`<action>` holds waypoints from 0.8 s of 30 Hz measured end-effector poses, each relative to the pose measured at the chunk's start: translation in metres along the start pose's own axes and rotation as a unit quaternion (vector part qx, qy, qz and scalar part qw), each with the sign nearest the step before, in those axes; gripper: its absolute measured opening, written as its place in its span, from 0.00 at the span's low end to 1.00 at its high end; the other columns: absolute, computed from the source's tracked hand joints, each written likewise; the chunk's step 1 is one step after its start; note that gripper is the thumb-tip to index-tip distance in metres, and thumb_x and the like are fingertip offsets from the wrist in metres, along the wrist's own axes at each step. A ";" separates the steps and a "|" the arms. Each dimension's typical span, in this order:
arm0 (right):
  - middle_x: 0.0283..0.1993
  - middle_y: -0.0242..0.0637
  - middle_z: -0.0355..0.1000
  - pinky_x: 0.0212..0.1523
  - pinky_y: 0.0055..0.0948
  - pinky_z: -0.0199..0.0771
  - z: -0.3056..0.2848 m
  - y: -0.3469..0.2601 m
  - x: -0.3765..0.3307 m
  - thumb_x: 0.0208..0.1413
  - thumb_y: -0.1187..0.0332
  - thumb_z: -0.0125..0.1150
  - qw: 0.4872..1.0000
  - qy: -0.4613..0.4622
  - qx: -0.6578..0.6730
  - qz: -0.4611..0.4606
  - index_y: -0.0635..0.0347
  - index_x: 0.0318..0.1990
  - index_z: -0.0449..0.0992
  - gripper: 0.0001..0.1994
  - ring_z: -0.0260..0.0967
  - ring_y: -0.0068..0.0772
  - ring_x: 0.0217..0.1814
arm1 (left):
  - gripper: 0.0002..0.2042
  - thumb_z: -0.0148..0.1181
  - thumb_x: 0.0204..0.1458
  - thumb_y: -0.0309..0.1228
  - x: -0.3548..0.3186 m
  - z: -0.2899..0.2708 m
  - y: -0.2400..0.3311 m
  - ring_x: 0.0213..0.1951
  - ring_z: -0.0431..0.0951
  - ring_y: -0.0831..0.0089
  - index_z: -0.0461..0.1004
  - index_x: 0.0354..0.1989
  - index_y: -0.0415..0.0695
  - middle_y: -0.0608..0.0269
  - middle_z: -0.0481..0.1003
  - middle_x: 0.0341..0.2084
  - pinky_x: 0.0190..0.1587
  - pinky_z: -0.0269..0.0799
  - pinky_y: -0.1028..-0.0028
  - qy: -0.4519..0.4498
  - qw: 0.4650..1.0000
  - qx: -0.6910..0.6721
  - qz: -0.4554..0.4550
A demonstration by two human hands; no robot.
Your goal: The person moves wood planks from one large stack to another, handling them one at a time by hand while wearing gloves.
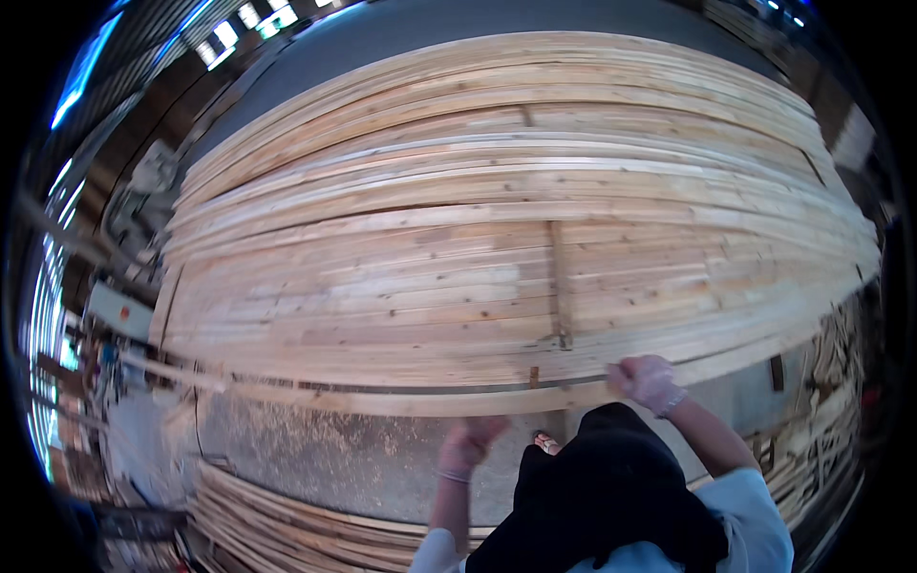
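Note:
A long, pale wooden board (430, 401) runs along the near side of a wide stack of planks (411, 296). My right hand (650, 382), in a thin pale glove, is closed around this board right of the middle. Just below the same board is my left hand (471, 444), also in a thin glove. Motion smears its fingers, so I cannot tell whether they touch the wood. Knots mark the stacked planks, which lie side by side in layers. A narrow brown crosspiece (560, 286) lies across the stack.
Sawdust and chips cover the concrete floor (325, 444) in front of the stack. Loose wooden strips (258, 506) lie at the lower left, with more strips (812, 420) piled at the right. A pale box-shaped cabinet (119, 310) stands at the left.

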State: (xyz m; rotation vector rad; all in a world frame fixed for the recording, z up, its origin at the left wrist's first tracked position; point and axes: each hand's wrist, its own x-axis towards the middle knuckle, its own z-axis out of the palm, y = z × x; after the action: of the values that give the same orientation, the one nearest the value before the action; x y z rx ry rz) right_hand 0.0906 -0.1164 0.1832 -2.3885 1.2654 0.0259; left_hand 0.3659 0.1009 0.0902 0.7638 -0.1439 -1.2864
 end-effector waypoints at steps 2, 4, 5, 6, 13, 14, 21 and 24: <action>0.31 0.45 0.76 0.42 0.46 0.72 0.004 -0.038 0.008 0.58 0.45 0.44 0.997 -0.071 0.011 -0.020 0.56 0.29 0.78 0.24 0.74 0.50 0.37 | 0.25 0.56 0.55 0.41 0.007 0.011 -0.052 0.41 0.74 0.65 0.63 0.57 0.39 0.55 0.71 0.46 0.47 0.75 0.64 -0.176 0.976 0.043 -0.123; 0.36 0.46 0.76 0.43 0.45 0.72 0.007 -0.068 0.010 0.58 0.45 0.44 0.991 -0.121 0.034 -0.055 0.55 0.34 0.78 0.24 0.74 0.49 0.40 | 0.33 0.64 0.49 0.40 0.009 0.062 -0.065 0.56 0.69 0.64 0.61 0.60 0.37 0.54 0.69 0.53 0.62 0.61 0.67 -0.249 0.938 0.019 -0.238; 0.37 0.46 0.76 0.44 0.45 0.72 0.009 -0.083 0.013 0.58 0.44 0.43 0.986 -0.140 0.049 -0.082 0.55 0.36 0.77 0.24 0.74 0.49 0.42 | 0.31 0.63 0.50 0.38 0.012 0.074 -0.067 0.57 0.68 0.66 0.61 0.60 0.38 0.56 0.69 0.54 0.62 0.59 0.68 -0.258 0.928 0.130 -0.236; 0.38 0.46 0.76 0.44 0.45 0.72 0.014 -0.100 0.017 0.58 0.44 0.44 0.978 -0.154 0.051 -0.134 0.54 0.38 0.77 0.24 0.74 0.50 0.42 | 0.29 0.62 0.52 0.36 0.012 0.079 -0.070 0.57 0.67 0.67 0.62 0.61 0.39 0.58 0.69 0.54 0.63 0.58 0.69 -0.260 0.907 0.241 -0.227; 0.42 0.45 0.74 0.47 0.45 0.70 0.035 -0.112 0.014 0.55 0.50 0.53 0.948 -0.100 0.026 -0.302 0.53 0.48 0.70 0.20 0.72 0.49 0.46 | 0.14 0.59 0.54 0.30 0.008 -0.010 -0.071 0.48 0.76 0.62 0.72 0.48 0.40 0.57 0.76 0.44 0.58 0.65 0.67 -0.202 0.773 0.597 0.079; 0.43 0.44 0.73 0.48 0.45 0.69 0.030 -0.098 0.012 0.55 0.51 0.53 0.952 -0.104 0.021 -0.287 0.52 0.49 0.70 0.20 0.72 0.49 0.46 | 0.12 0.58 0.55 0.31 0.003 -0.018 -0.063 0.46 0.77 0.62 0.73 0.46 0.40 0.57 0.77 0.43 0.56 0.68 0.65 -0.158 0.875 0.455 0.039; 0.44 0.45 0.73 0.52 0.40 0.69 -0.019 0.022 -0.011 0.55 0.49 0.53 0.990 -0.055 0.003 -0.132 0.53 0.49 0.70 0.21 0.71 0.48 0.48 | 0.21 0.61 0.51 0.45 -0.011 -0.050 0.023 0.34 0.78 0.69 0.72 0.46 0.42 0.61 0.77 0.37 0.38 0.77 0.69 0.158 0.987 0.025 0.035; 0.47 0.45 0.72 0.51 0.41 0.68 -0.045 0.058 0.006 0.55 0.50 0.53 0.996 -0.011 -0.017 -0.091 0.52 0.50 0.70 0.21 0.71 0.47 0.49 | 0.25 0.61 0.51 0.49 -0.013 -0.073 0.054 0.42 0.78 0.69 0.72 0.49 0.42 0.62 0.77 0.43 0.43 0.78 0.70 0.218 0.965 0.054 0.132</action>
State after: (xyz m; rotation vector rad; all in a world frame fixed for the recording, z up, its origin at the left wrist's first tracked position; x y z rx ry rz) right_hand 0.0395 -0.1670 0.2015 -2.5164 1.0403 0.0172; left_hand 0.4419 0.1481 0.0710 1.0679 0.0409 -0.8402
